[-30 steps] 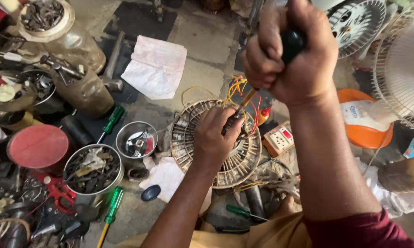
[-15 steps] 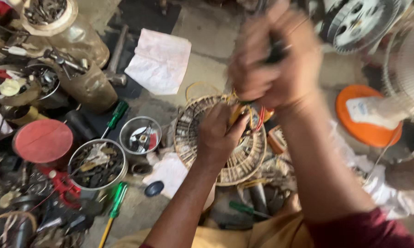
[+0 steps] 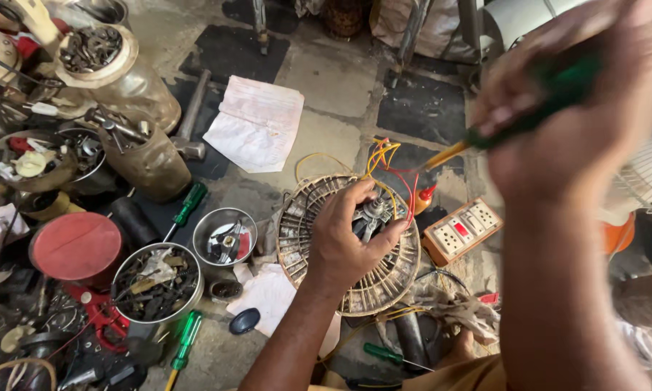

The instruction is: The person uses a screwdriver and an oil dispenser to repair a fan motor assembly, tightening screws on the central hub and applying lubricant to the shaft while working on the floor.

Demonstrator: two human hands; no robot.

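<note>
- On the workshop floor (image 3: 326, 130), the left hand (image 3: 344, 246) lay curled over the fan motor (image 3: 373, 216) at the middle of the round wire fan guard (image 3: 355, 246), as a second before.
- Closer to the camera than earlier, the right hand (image 3: 565, 123) was fisted round a green-handled screwdriver (image 3: 528, 108), blurred, its shaft pointing down toward the red and yellow wires (image 3: 391, 163).
- Beside the guard sat a switch-and-socket board (image 3: 462, 230), apart from both hands.
</note>
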